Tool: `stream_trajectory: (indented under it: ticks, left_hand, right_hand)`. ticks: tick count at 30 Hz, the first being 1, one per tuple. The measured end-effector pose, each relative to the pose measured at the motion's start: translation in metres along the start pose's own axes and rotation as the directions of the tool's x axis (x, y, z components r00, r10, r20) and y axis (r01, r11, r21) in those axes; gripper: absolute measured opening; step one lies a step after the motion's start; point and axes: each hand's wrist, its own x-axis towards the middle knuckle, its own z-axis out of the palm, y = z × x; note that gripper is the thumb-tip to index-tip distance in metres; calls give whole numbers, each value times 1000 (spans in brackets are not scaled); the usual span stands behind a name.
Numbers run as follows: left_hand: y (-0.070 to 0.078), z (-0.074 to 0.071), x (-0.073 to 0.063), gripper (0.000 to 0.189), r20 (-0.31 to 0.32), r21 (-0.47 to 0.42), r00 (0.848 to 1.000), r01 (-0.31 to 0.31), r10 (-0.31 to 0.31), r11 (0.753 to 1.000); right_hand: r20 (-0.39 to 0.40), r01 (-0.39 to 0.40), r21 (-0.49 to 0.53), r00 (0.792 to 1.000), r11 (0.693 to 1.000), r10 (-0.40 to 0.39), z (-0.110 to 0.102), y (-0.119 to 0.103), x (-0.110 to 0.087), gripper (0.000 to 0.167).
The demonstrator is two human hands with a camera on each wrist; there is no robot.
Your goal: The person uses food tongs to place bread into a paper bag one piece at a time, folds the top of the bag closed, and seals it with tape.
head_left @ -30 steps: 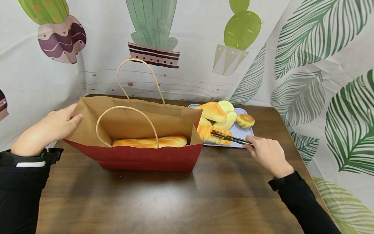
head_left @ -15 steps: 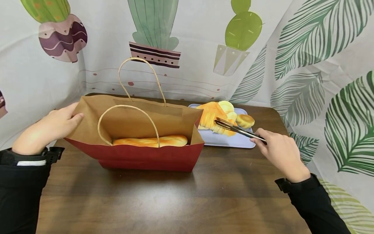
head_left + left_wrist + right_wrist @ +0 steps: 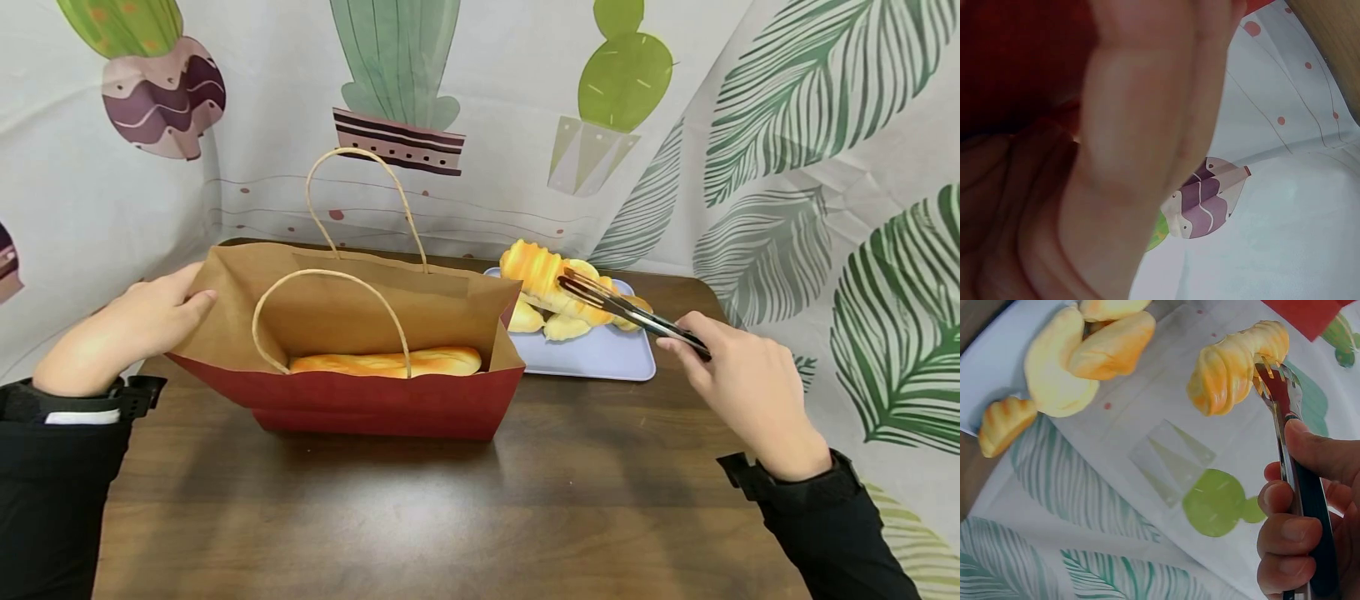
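My left hand (image 3: 123,333) holds the left edge of a red paper bag (image 3: 382,408), thumb on the brown inner side. In the left wrist view my fingers (image 3: 1141,119) lie against the red paper. The bag stands upright with its mouth spread, and a long golden loaf (image 3: 442,362) lies inside. My right hand (image 3: 750,392) grips metal serving tongs (image 3: 637,315) with dark handles. Their fork-like tips pinch a ridged bread roll (image 3: 1229,369), raised above the lilac tray (image 3: 592,360) in the head view. Several other breads sit on that tray, partly hidden behind the roll.
Two twisted cord handles (image 3: 363,151) stand up from the bag's rim. The wooden table (image 3: 420,517) reaches toward me in front of it. Behind hangs a printed cloth (image 3: 510,100) with cacti and leaves. A small bun (image 3: 1007,425) sits at the tray's edge.
The tongs have lifted the ridged roll off the tray's front and up over the other breads, turning it. My right hand has moved right and slightly down. The left hand stays on the bag.
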Motion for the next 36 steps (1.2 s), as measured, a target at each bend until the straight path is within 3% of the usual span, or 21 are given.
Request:
stream_trajectory:
  ticks: [6, 10, 15, 22, 29, 36]
  left_hand:
    - [2, 0, 0, 46, 4, -1, 1000, 6, -6, 1000]
    - [3, -1, -2, 46, 9, 2, 1000, 9, -9, 1000]
    - [6, -1, -2, 46, 6, 3, 1000, 9, -9, 1000]
    - [6, -2, -4, 44, -6, 2, 1000, 3, -3, 1000]
    - [6, -2, -4, 45, -1, 2, 1000, 9, -9, 1000]
    - [5, -1, -4, 44, -10, 4, 1000, -8, 8, 1000]
  right_hand:
    - [-52, 10, -8, 999, 1000, -11, -13, -5, 7, 25]
    - [-89, 35, -8, 995, 999, -36, -21, -12, 10, 43]
    - [-146, 85, 2, 986, 996, -84, -29, -27, 16, 53]
    - [-168, 171, -18, 971, 985, -172, -38, -49, 26, 46]
    - [-204, 287, 18, 939, 958, -278, -38, -75, 43, 39]
    - [-167, 395, 41, 908, 918, -384, -31, -103, 60, 25]
